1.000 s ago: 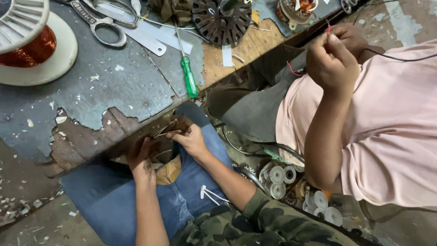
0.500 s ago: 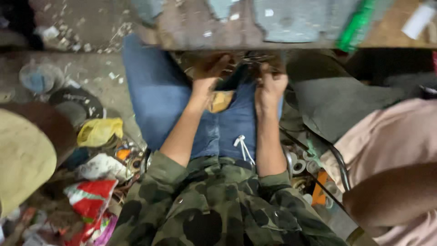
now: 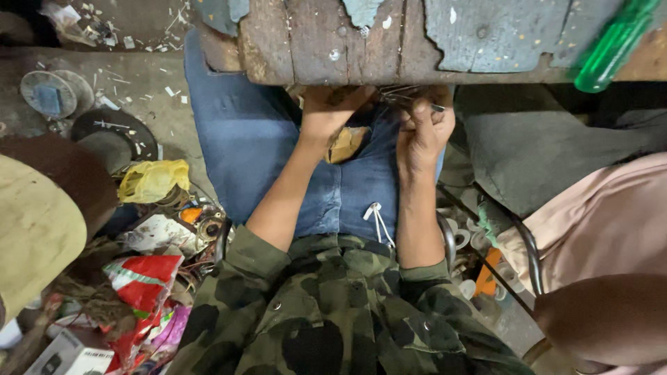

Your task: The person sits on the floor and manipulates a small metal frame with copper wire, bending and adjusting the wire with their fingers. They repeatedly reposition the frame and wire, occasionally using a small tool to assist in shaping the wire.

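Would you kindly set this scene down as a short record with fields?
Left hand: under the workbench edge, fingers curled, over the lap.
Right hand: closed on a bundle of thin wires.
Lap: blue jeans; camouflage jacket below.
On the bench: green screwdriver handle.
Floor at the left: yellow bag, red packet.
Neighbour: a person in a pink shirt at the right.

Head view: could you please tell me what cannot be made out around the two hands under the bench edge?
- Left hand: fingertips hidden under the wooden bench edge; its grip cannot be told.
- Right hand: closed on thin wires; where these lead is hidden by the bench edge.
- Green screwdriver handle: its shaft is cut off by the picture's top edge.
- Tan object on the jeans: mostly covered by the left hand, kind unclear.
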